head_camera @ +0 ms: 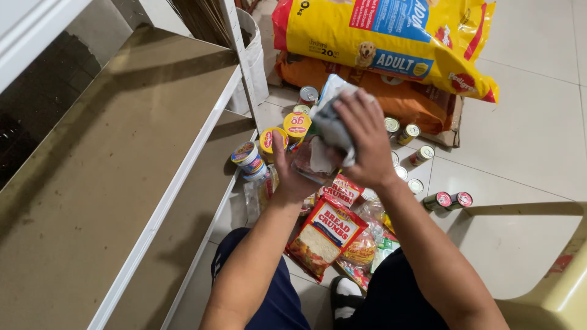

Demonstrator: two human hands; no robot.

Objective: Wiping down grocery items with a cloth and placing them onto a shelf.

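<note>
Packet (315, 160) of clear plastic sits up in the air, between both hands, over the floor (532, 128). The left hand (292, 174) holds it from below, with its grip closed around the bottom. The right hand (365, 143) presses a grey cloth (333, 122) on the top of the packet, with its grip closed over the cloth. Below the hands lies a red bag of bread crumbs (324, 235) with more small packets beside it. Little round tins (416, 156) stand on the floor near the hands. Yellow-lidded cups (298, 125) stand just beside the white shelf (147, 201). A big yellow pet food bag (391, 43) lies farther back.
</note>
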